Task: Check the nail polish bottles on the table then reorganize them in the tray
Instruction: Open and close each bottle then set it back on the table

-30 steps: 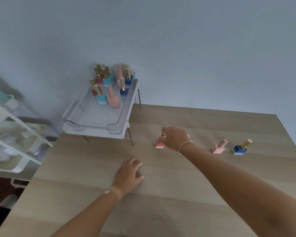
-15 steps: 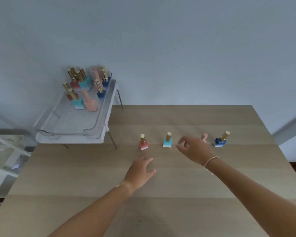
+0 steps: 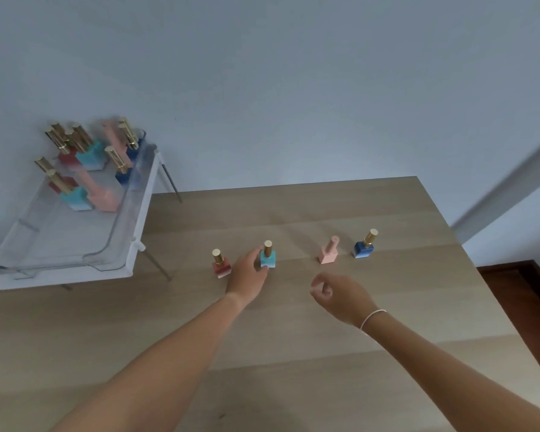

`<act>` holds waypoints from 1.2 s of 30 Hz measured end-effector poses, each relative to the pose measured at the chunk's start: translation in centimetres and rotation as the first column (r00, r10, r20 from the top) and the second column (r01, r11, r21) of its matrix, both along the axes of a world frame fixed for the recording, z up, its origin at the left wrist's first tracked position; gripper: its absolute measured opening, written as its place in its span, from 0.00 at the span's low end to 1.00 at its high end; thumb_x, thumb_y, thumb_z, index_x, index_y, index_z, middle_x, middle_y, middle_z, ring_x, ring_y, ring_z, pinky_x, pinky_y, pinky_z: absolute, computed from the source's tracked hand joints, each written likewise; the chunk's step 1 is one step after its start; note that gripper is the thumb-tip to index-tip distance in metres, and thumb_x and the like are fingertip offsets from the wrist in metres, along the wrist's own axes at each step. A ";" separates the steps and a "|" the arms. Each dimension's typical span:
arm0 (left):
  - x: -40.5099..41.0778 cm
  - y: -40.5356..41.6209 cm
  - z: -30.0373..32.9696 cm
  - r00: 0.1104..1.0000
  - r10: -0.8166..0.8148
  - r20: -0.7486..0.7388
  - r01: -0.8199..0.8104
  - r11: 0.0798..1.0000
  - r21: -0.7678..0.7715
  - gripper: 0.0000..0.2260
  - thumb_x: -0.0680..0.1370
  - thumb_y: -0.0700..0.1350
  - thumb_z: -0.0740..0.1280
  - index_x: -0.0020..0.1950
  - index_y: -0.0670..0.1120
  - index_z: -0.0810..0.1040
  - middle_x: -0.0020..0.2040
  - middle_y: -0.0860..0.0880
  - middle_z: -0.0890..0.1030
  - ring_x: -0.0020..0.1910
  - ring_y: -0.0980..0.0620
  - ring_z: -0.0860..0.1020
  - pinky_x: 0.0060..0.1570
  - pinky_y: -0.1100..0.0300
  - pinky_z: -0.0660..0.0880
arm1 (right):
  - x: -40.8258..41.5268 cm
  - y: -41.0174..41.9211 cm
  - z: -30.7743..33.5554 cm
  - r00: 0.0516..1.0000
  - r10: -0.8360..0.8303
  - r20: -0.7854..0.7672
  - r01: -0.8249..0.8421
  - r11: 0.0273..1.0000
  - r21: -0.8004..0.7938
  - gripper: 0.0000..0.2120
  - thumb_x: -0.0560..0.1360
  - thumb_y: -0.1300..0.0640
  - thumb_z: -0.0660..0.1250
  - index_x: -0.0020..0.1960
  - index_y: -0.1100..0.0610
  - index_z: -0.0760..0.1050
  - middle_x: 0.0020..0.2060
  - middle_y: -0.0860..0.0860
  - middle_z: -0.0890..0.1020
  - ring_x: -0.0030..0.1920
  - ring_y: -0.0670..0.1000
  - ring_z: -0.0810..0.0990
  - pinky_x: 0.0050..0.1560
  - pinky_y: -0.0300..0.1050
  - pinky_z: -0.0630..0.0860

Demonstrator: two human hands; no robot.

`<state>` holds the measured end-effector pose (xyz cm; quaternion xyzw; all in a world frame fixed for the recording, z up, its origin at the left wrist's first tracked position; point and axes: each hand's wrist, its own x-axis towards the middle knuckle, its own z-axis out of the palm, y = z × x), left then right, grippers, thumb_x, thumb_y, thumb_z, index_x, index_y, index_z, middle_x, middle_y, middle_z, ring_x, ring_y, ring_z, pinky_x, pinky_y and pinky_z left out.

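Observation:
A row of nail polish bottles stands on the wooden table (image 3: pixel 293 353): a red bottle (image 3: pixel 221 265), a light blue bottle (image 3: pixel 267 258), a pink bottle (image 3: pixel 329 253) and a dark blue bottle (image 3: pixel 364 246). My left hand (image 3: pixel 247 275) reaches between the red and light blue bottles, its fingertips touching the light blue bottle's base without a closed grip. My right hand (image 3: pixel 340 296) hovers in front of the pink bottle, fingers loosely curled and holding nothing. The clear tray (image 3: pixel 60 244) at the left holds several more bottles at its far end.
The tray rests on a white stand with thin metal legs (image 3: pixel 156 266) at the table's left corner. A blue-grey wall rises behind the table. The table's right edge drops to a dark wooden floor (image 3: pixel 518 291).
My left hand has moved forward from the table's middle to the light blue bottle. My right hand has pulled back toward me from the bottles. The view has swung to the right.

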<state>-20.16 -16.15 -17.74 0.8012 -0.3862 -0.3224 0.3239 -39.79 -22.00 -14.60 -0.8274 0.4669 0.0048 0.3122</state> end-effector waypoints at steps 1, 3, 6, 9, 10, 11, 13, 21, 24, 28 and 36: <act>0.0 -0.1 0.0 1.000 0.007 0.012 -0.007 1.000 -0.009 0.18 0.75 0.39 0.63 0.65 0.45 0.71 0.63 0.43 0.76 0.63 0.45 0.72 0.63 0.53 0.68 | 0.1 -0.1 0.0 1.000 0.005 0.005 -0.005 1.000 0.004 0.07 0.74 0.50 0.63 0.50 0.51 0.76 0.37 0.47 0.77 0.39 0.49 0.76 0.43 0.43 0.73; 0.0 -0.1 -0.2 0.999 0.034 0.002 -0.034 0.999 -0.029 0.15 0.74 0.39 0.65 0.60 0.45 0.74 0.58 0.44 0.78 0.59 0.47 0.74 0.57 0.57 0.69 | 0.5 -0.3 0.1 1.000 0.017 0.023 -0.017 1.000 -0.002 0.08 0.74 0.51 0.63 0.50 0.51 0.76 0.37 0.46 0.76 0.39 0.48 0.75 0.42 0.41 0.70; -0.4 0.4 -0.4 0.998 0.056 -0.031 -0.057 0.997 -0.060 0.11 0.72 0.42 0.68 0.54 0.46 0.77 0.52 0.48 0.80 0.50 0.51 0.76 0.47 0.62 0.68 | 1.5 -0.5 0.6 0.997 0.051 0.051 -0.049 0.998 -0.027 0.10 0.74 0.52 0.63 0.54 0.52 0.74 0.39 0.48 0.78 0.40 0.48 0.76 0.43 0.42 0.73; -0.8 1.3 -0.4 0.998 0.061 -0.015 -0.062 0.996 -0.062 0.09 0.70 0.44 0.69 0.50 0.49 0.76 0.47 0.53 0.79 0.42 0.55 0.75 0.40 0.64 0.67 | 2.7 -0.5 1.2 0.989 0.100 0.111 -0.094 0.994 -0.055 0.15 0.74 0.53 0.63 0.61 0.50 0.69 0.45 0.49 0.79 0.35 0.45 0.73 0.42 0.43 0.74; -0.9 1.6 -0.4 0.998 0.063 -0.020 -0.064 0.996 -0.066 0.09 0.70 0.45 0.69 0.49 0.50 0.76 0.46 0.54 0.79 0.42 0.55 0.75 0.39 0.63 0.67 | 3.0 -0.5 1.4 0.983 0.118 0.139 -0.109 0.991 -0.074 0.18 0.74 0.54 0.64 0.63 0.49 0.67 0.47 0.48 0.78 0.32 0.42 0.71 0.41 0.43 0.74; -1.0 1.9 -0.4 0.998 0.057 -0.034 -0.060 0.996 -0.073 0.09 0.70 0.46 0.69 0.48 0.52 0.75 0.46 0.55 0.79 0.43 0.55 0.76 0.40 0.62 0.68 | 3.4 -0.5 1.7 0.978 0.137 0.160 -0.123 0.988 -0.092 0.20 0.74 0.54 0.64 0.65 0.48 0.65 0.49 0.48 0.77 0.31 0.41 0.69 0.41 0.42 0.74; -1.1 2.4 0.0 0.997 0.026 -0.069 -0.034 0.994 -0.106 0.09 0.69 0.47 0.70 0.46 0.52 0.73 0.46 0.54 0.80 0.46 0.54 0.78 0.43 0.61 0.72 | 3.9 -0.6 2.2 0.969 0.177 0.170 -0.158 0.980 -0.122 0.23 0.74 0.55 0.64 0.67 0.46 0.62 0.52 0.47 0.75 0.32 0.40 0.69 0.43 0.42 0.75; -1.1 5.1 2.5 0.993 -0.116 0.024 0.118 0.975 -0.188 0.07 0.71 0.44 0.68 0.46 0.52 0.73 0.44 0.54 0.78 0.45 0.55 0.77 0.44 0.64 0.72 | 4.3 1.1 4.4 0.941 0.317 0.122 -0.267 0.913 -0.310 0.10 0.76 0.56 0.61 0.56 0.52 0.74 0.52 0.49 0.81 0.48 0.50 0.80 0.44 0.44 0.57; -0.5 5.1 2.6 0.988 -0.141 0.062 0.152 0.965 -0.215 0.08 0.71 0.43 0.69 0.47 0.52 0.74 0.43 0.55 0.78 0.44 0.57 0.77 0.43 0.68 0.72 | 4.5 0.8 4.5 0.966 0.257 -0.021 -0.252 0.924 -0.288 0.13 0.77 0.47 0.58 0.51 0.54 0.75 0.43 0.49 0.82 0.45 0.51 0.80 0.66 0.56 0.55; -0.4 5.5 2.9 0.978 -0.180 0.102 0.199 0.954 -0.224 0.09 0.71 0.42 0.69 0.47 0.53 0.74 0.41 0.60 0.76 0.42 0.62 0.76 0.43 0.77 0.70 | 4.2 0.9 4.1 0.975 0.217 -0.045 -0.222 0.939 -0.261 0.23 0.76 0.39 0.51 0.48 0.55 0.75 0.35 0.49 0.80 0.41 0.51 0.80 0.69 0.67 0.50; -0.2 5.9 3.3 0.974 -0.179 0.142 0.209 0.948 -0.240 0.08 0.71 0.42 0.69 0.49 0.50 0.76 0.42 0.56 0.78 0.42 0.59 0.76 0.44 0.68 0.73 | 4.7 0.9 4.3 0.963 0.259 -0.071 -0.268 0.904 -0.332 0.21 0.78 0.42 0.51 0.44 0.56 0.74 0.35 0.52 0.80 0.39 0.54 0.79 0.58 0.58 0.66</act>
